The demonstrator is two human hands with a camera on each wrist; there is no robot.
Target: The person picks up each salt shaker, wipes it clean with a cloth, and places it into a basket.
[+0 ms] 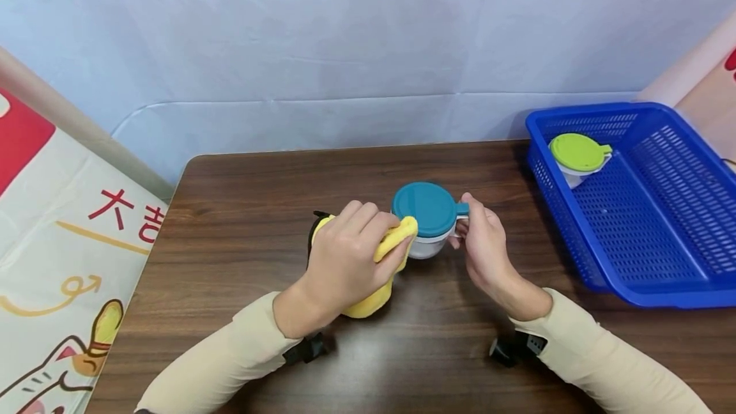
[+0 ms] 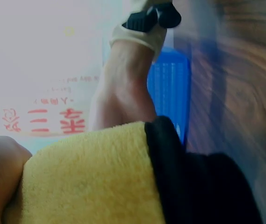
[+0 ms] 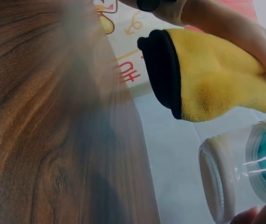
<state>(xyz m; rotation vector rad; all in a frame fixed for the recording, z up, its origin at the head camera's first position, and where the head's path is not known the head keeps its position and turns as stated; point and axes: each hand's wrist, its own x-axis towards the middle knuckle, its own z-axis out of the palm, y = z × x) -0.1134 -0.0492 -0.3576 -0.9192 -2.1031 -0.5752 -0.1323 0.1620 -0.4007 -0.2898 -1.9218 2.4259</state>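
Note:
In the head view my right hand [image 1: 485,241] grips the white handle of a clear jar with a teal lid [image 1: 425,208]. My left hand [image 1: 351,257] holds a bunched yellow cloth [image 1: 369,302] with a black edge, right at the left side of the jar. In the right wrist view the clear glass body of the jar [image 3: 226,163] is tipped on its side, its base toward the table, and the cloth [image 3: 212,74] hangs beside it. The left wrist view is mostly filled by the cloth [image 2: 90,177], which hides the jar there.
A blue plastic basket [image 1: 600,267] stands on the right of the brown wooden table [image 1: 253,209]. Inside its back left corner is a similar jar with a lime green lid [image 1: 579,152]. A pale sheet [image 1: 345,50] hangs behind the table, with a printed one [image 1: 75,241] on the left.

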